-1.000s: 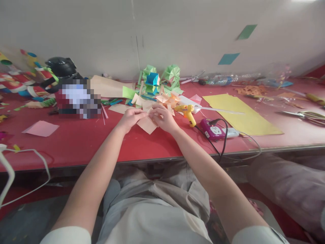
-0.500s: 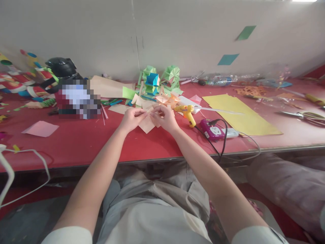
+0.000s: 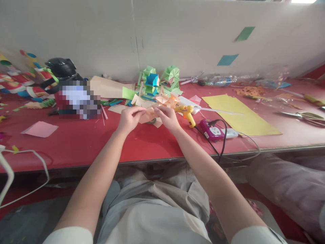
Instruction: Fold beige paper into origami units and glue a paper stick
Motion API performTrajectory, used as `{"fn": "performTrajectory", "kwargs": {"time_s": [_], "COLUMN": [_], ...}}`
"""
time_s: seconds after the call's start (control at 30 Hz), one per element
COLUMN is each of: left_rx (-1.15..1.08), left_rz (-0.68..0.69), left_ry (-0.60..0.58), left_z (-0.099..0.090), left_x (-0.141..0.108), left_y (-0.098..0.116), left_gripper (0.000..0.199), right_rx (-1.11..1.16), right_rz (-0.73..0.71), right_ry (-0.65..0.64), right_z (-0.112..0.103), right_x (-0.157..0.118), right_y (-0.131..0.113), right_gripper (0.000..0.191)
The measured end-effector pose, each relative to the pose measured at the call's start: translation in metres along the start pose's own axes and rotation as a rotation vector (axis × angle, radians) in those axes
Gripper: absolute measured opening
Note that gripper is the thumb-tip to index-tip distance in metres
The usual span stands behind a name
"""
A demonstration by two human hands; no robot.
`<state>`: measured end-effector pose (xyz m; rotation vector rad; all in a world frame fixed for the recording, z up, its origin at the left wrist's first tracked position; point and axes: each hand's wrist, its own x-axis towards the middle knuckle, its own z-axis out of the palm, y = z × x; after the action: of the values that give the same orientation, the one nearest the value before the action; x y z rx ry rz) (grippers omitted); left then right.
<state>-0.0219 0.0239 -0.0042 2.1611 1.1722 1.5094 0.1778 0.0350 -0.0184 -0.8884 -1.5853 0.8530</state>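
A small peach paper (image 3: 149,111) is pinched between my two hands, above the red table. My left hand (image 3: 130,120) grips its left side with thumb and fingers together. On its right side my right hand (image 3: 167,118) holds it the same way. Folded peach paper pieces (image 3: 167,99) lie just behind my right hand. To the right of that hand rests a yellow glue gun (image 3: 187,114) with a clear glue stick in it. Green folded paper shapes (image 3: 172,75) and a blue one (image 3: 152,80) stand farther back.
A purple power strip (image 3: 212,130) with cords and a yellow sheet (image 3: 241,115) lie on the right, with scissors (image 3: 304,117) beyond. A pink paper (image 3: 40,129) is on the left. Another person's leg (image 3: 284,186) is at the lower right.
The peach paper between my hands has been lifted and its shape looks narrower. My hands have moved slightly apart.
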Motion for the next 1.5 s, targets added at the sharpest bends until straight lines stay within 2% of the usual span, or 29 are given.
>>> {"fn": "performTrajectory", "kwargs": {"time_s": [0.2, 0.4, 0.57, 0.67, 0.77, 0.97, 1.2, 1.37, 1.5], "left_rx": [0.154, 0.179, 0.095, -0.004, -0.07, -0.122, -0.287, -0.292, -0.296], "left_rz": [0.095, 0.085, -0.024, -0.118, -0.184, -0.26, -0.444, -0.456, -0.477], "left_ry": [-0.031, -0.043, -0.05, -0.016, 0.005, -0.04, -0.091, -0.072, -0.039], "left_z": [-0.002, -0.003, -0.004, -0.004, -0.005, -0.007, -0.002, 0.0, -0.002], "left_x": [-0.003, -0.003, -0.003, -0.001, 0.001, 0.005, 0.006, 0.005, 0.005], "left_y": [-0.002, -0.002, 0.003, 0.008, 0.012, 0.015, 0.002, -0.001, -0.001], "left_gripper": [0.02, 0.022, 0.024, 0.027, 0.029, 0.03, 0.036, 0.035, 0.034], "right_rx": [-0.16, -0.286, -0.238, -0.095, 0.001, -0.031, -0.08, -0.178, -0.151], "right_rz": [-0.1, -0.141, -0.13, -0.078, -0.044, -0.067, -0.051, -0.069, -0.041], "right_ry": [0.069, 0.11, 0.137, 0.102, 0.054, 0.096, 0.141, 0.189, 0.254], "right_z": [-0.001, -0.001, -0.001, 0.0, 0.001, 0.0, 0.003, 0.005, 0.002], "right_x": [-0.003, -0.002, -0.002, -0.002, -0.004, -0.004, -0.003, -0.003, -0.002], "right_y": [-0.002, -0.001, -0.001, -0.006, -0.012, -0.009, -0.008, -0.002, 0.006], "right_gripper": [0.028, 0.023, 0.03, 0.042, 0.044, 0.037, 0.039, 0.041, 0.042]}}
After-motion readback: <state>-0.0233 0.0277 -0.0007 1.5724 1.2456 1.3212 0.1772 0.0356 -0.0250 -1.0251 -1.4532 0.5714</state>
